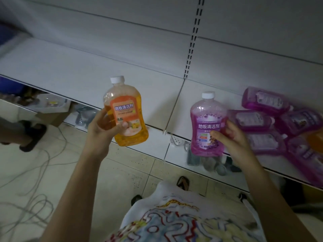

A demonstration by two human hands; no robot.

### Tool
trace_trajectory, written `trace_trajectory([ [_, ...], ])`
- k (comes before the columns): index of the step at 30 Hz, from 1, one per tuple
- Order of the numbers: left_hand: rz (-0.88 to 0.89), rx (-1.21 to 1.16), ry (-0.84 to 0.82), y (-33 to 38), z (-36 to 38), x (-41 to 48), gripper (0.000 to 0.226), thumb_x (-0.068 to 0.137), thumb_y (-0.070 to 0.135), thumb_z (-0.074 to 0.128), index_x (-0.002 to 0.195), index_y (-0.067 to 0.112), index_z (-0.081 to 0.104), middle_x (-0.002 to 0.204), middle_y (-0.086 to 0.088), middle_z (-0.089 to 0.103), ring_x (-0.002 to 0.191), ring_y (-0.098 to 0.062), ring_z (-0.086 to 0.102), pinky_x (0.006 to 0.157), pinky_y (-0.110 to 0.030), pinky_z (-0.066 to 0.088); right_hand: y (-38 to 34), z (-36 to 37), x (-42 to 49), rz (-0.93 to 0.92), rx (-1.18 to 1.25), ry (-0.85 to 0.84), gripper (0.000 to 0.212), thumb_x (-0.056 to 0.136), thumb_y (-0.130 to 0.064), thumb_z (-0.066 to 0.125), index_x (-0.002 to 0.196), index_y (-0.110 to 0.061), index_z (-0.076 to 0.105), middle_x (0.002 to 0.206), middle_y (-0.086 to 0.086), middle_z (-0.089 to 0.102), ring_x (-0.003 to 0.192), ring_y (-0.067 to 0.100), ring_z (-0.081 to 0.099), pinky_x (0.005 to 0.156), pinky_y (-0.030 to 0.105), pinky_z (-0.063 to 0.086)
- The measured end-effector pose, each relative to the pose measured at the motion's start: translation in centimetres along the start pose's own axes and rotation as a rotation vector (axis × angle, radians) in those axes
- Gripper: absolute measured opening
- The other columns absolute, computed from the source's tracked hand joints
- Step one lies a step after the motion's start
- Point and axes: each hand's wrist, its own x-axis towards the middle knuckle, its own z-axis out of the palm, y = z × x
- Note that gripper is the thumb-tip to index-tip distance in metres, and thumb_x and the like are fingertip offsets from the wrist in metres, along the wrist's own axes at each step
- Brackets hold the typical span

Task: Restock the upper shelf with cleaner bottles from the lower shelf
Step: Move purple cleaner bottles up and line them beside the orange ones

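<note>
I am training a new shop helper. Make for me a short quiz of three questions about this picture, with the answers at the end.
1. True or false: the left hand grips a purple bottle.
2. The other purple bottles on the white shelf are: A) upright in a row; B) lying on their sides; C) packed in a carton.
3. Fill in: the cap of the purple floor cleaner bottle in the right hand is ____.
Key: 1 false, it grips the orange floor cleaner bottle; 2 B; 3 white.
</note>
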Motion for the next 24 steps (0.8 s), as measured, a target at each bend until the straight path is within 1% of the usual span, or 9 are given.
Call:
trace_trajectory([
  [2, 0.013, -0.015, 0.023, 0.4, -2.3, -1.4, 0.053, 0.067, 0.012, 0.07, 0.118, 0.01, 0.054, 0.108, -0.007, 0.066, 0.102, -0.025, 0.064, 0.087, -0.04, 0.053, -0.3, 2.9, -0.3, -0.006, -0.013, -0.038, 0.046, 0.065, -0.025, 0.071, 0.11, -0.022, 0.06, 0.096, -0.005, 0.073, 0.088, 0.013, 0.069, 0.069, 0.023, 0.055],
  [5, 0.042, -0.035, 0.076, 1.2, -5.7, -3.5, 0.066, 0.063, 0.017, 0.08, 0.121, 0.007, 0.051, 0.107, -0.006, 0.065, 0.099, -0.023, 0.064, 0.085, -0.035, 0.055, -0.6, 7.2, -0.9, -0.018, -0.007, -0.08, 0.044, 0.065, -0.024, 0.07, 0.108, -0.025, 0.06, 0.096, -0.006, 0.073, 0.087, 0.012, 0.069, 0.067, 0.022, 0.055],
  [6, 0.058, -0.037, 0.093, 1.5, -6.9, -4.0, 0.068, 0.062, 0.015, 0.08, 0.123, 0.005, 0.05, 0.108, -0.007, 0.065, 0.1, -0.023, 0.064, 0.084, -0.035, 0.055, -0.6, 8.7, -1.0, -0.019, -0.005, -0.092, 0.043, 0.066, -0.023, 0.07, 0.108, -0.025, 0.06, 0.096, -0.006, 0.073, 0.087, 0.012, 0.069, 0.067, 0.022, 0.054],
  [9, 0.103, -0.031, 0.125, 2.5, -10.6, -5.4, 0.064, 0.064, 0.011, 0.072, 0.124, 0.003, 0.049, 0.107, -0.006, 0.064, 0.099, -0.022, 0.064, 0.082, -0.032, 0.055, -0.8, 12.9, -1.3, -0.032, 0.009, -0.118, 0.045, 0.067, -0.021, 0.07, 0.11, -0.024, 0.059, 0.097, -0.006, 0.073, 0.087, 0.011, 0.069, 0.067, 0.021, 0.054],
  [12, 0.149, -0.018, 0.145, 3.5, -14.4, -6.5, 0.057, 0.067, 0.013, 0.075, 0.119, 0.011, 0.052, 0.106, -0.003, 0.065, 0.099, -0.018, 0.064, 0.081, -0.028, 0.055, -1.1, 16.9, -1.7, -0.043, 0.009, -0.141, 0.047, 0.065, -0.023, 0.072, 0.11, -0.024, 0.059, 0.098, -0.006, 0.072, 0.089, 0.012, 0.069, 0.068, 0.022, 0.054],
  [15, 0.195, -0.013, 0.171, 4.5, -18.1, -7.0, 0.052, 0.068, 0.017, 0.071, 0.117, 0.016, 0.054, 0.103, 0.002, 0.068, 0.099, -0.018, 0.065, 0.079, -0.026, 0.055, -2.0, 20.4, -1.9, -0.053, 0.008, -0.17, 0.048, 0.063, -0.026, 0.073, 0.108, -0.027, 0.06, 0.1, -0.008, 0.072, 0.091, 0.012, 0.068, 0.068, 0.022, 0.054],
  [19, 0.295, -0.017, 0.223, 6.1, -22.4, -6.4, 0.045, 0.067, 0.02, 0.073, 0.11, 0.03, 0.061, 0.107, 0.003, 0.069, 0.102, -0.017, 0.065, 0.08, -0.026, 0.055, -4.0, 24.5, -1.2, -0.106, 0.011, -0.222, 0.043, 0.066, -0.018, 0.07, 0.106, -0.029, 0.061, 0.1, -0.008, 0.072, 0.09, 0.01, 0.068, 0.067, 0.02, 0.054],
  [22, 0.372, 0.009, 0.264, 8.2, -25.3, -4.9, 0.045, 0.071, 0.01, 0.069, 0.111, 0.03, 0.062, 0.106, 0.002, 0.07, 0.1, -0.019, 0.066, 0.081, -0.031, 0.055, -6.1, 27.4, 0.5, -0.176, 0.004, -0.247, 0.043, 0.065, -0.017, 0.07, 0.105, -0.029, 0.062, 0.101, -0.008, 0.072, 0.09, 0.011, 0.068, 0.066, 0.019, 0.054],
  [24, 0.432, 0.034, 0.287, 10.5, -27.1, -3.5, 0.046, 0.069, 0.016, 0.071, 0.111, 0.03, 0.062, 0.105, 0.001, 0.07, 0.098, -0.019, 0.067, 0.079, -0.031, 0.056, -7.8, 29.3, 2.3, -0.249, 0.002, -0.258, 0.044, 0.062, -0.018, 0.07, 0.104, -0.029, 0.062, 0.099, -0.008, 0.072, 0.088, 0.012, 0.069, 0.066, 0.02, 0.054],
])
